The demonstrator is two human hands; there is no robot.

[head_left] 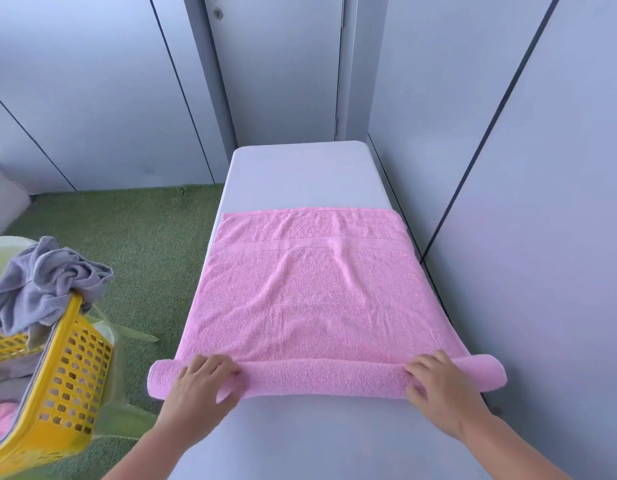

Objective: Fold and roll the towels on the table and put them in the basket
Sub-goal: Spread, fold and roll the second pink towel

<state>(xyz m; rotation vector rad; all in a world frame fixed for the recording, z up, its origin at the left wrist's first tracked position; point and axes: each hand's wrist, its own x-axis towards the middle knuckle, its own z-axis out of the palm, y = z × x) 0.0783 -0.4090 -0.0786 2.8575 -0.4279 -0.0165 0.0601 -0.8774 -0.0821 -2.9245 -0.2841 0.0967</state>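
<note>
A pink towel (307, 292) lies flat across the narrow white table (300, 174). Its near end is rolled into a thick tube (324, 377) that overhangs both table sides. My left hand (199, 384) grips the roll near its left end, fingers curled over the top. My right hand (438, 379) grips the roll near its right end the same way. A yellow perforated basket (68, 382) stands at the lower left, beside the table, with a crumpled grey towel (47, 285) hanging over its rim and some pink cloth inside.
Grey wall panels run close along the table's right side and behind it, with a door at the back. Green carpet (137, 244) covers the floor to the left. A pale green bin (9, 251) stands behind the basket.
</note>
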